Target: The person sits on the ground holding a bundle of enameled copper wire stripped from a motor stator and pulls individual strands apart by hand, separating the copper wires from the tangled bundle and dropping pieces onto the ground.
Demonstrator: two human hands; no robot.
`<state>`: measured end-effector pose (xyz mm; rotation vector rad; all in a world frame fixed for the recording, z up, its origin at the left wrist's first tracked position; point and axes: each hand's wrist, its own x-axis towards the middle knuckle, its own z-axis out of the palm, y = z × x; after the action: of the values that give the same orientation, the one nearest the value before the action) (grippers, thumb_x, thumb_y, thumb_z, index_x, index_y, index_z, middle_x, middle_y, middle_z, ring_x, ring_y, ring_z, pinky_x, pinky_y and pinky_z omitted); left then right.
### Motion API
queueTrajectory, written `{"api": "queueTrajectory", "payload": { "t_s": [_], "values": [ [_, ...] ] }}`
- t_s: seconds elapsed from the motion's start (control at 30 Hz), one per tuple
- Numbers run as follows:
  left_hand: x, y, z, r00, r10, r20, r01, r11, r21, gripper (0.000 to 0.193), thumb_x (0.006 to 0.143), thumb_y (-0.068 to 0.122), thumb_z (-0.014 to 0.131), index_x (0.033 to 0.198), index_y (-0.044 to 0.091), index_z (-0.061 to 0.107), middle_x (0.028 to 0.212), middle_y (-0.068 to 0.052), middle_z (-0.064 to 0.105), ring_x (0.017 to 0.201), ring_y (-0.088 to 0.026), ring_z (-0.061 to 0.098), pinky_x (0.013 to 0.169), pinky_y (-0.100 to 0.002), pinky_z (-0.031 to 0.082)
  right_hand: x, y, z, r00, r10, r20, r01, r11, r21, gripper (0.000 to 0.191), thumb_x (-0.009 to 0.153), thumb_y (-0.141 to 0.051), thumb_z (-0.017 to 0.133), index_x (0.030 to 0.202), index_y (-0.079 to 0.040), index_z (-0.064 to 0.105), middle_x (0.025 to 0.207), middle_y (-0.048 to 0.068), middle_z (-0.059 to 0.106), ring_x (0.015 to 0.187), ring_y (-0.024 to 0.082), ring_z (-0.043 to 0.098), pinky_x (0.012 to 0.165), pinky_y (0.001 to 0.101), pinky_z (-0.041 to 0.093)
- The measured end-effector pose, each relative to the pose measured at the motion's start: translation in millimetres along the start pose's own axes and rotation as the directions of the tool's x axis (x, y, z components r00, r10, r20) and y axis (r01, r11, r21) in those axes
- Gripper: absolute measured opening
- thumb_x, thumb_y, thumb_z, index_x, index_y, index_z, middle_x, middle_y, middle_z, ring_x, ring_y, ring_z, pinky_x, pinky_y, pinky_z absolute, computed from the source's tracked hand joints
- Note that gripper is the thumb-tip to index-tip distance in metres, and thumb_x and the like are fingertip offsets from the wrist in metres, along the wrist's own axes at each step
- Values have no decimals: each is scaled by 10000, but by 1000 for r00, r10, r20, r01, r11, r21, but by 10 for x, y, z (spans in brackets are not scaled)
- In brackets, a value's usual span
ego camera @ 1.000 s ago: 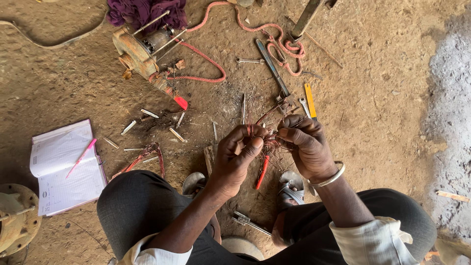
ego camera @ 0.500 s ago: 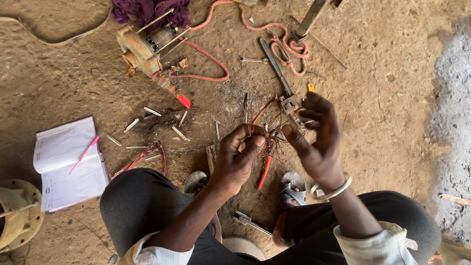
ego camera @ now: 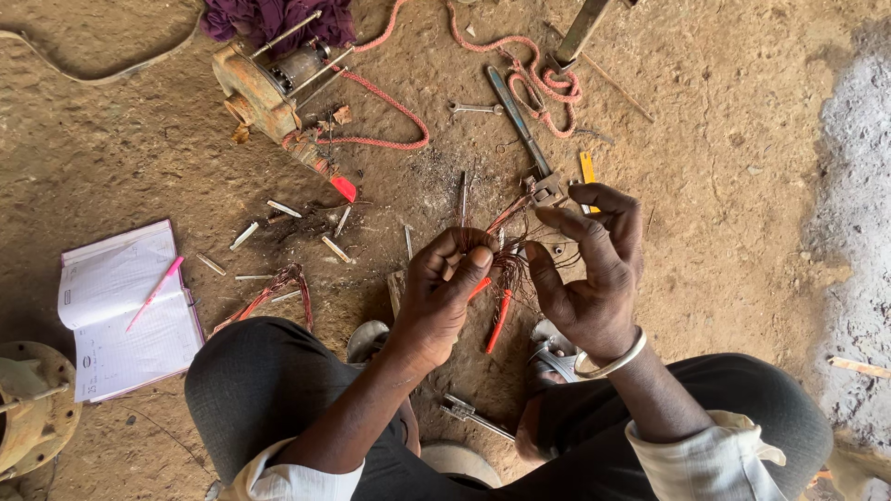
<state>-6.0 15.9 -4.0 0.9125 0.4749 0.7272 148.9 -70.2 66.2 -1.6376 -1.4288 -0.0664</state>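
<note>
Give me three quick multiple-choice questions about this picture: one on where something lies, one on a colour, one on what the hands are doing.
1. Where does the open notebook lie?
A. on the ground at the picture's left
B. on the person's lap
C. beside the wrench at the top

2. What colour is the pen on the notebook?
A. blue
B. pink
C. black

3. How does the left hand stand?
A. flat on the ground
B. closed around a hammer
C. pinching the bundle of thin wires

Answers: 1 A, it rests on the dirt by the left knee. 2 B, it is plainly pink. 3 C, thumb and fingers close on the wire strands, with the right hand beside them.
</note>
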Motion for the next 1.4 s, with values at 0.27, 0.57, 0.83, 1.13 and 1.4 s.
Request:
{"api": "queueTrajectory", "payload": {
  "t_s": [0.27,0.57,0.83,1.13,1.4],
  "values": [
    [-16,28,7,1000,-5,-1,5,1000,9,200,1016,250,698,1117,77,696,992,14,684,936,-67,612,872,-281,539,4,-15,10,990,-84,111,85,996,-1,336,935,-39,765,1245,-165,737,1423,173,539,1325,299,555,1024,423,495],
    [-10,10,-12,999,-43,-12,43,999,-17,206,1003,256,707,1103,76,695,981,33,668,915,-43,581,846,-257,515,2,-14,21,990,-70,127,72,997,-15,321,927,-29,768,1207,-185,741,1427,171,539,1330,311,560,1023,441,493],
    [-12,-41,-35,1000,-18,4,19,999,-46,178,1027,218,724,1108,62,701,950,18,650,873,-55,554,794,-255,484,23,-17,-1,983,-109,146,119,991,-61,349,895,-5,762,1198,-176,735,1423,172,553,1308,334,570,982,432,505],
    [-2,-53,-38,1000,-30,3,30,1000,7,155,998,164,721,1103,51,703,922,7,676,816,-51,567,714,-242,492,38,-22,-8,979,-144,142,161,980,-114,353,842,6,775,1146,-168,736,1374,164,572,1255,323,599,997,447,508],
    [-9,-52,-21,1000,5,15,-4,1000,-16,131,1016,126,715,1105,31,704,887,20,644,793,-44,542,692,-235,459,39,-3,-38,980,-122,155,134,988,-70,301,818,-24,803,1070,-167,722,1298,160,577,1225,319,596,987,434,510]
  ]
}}
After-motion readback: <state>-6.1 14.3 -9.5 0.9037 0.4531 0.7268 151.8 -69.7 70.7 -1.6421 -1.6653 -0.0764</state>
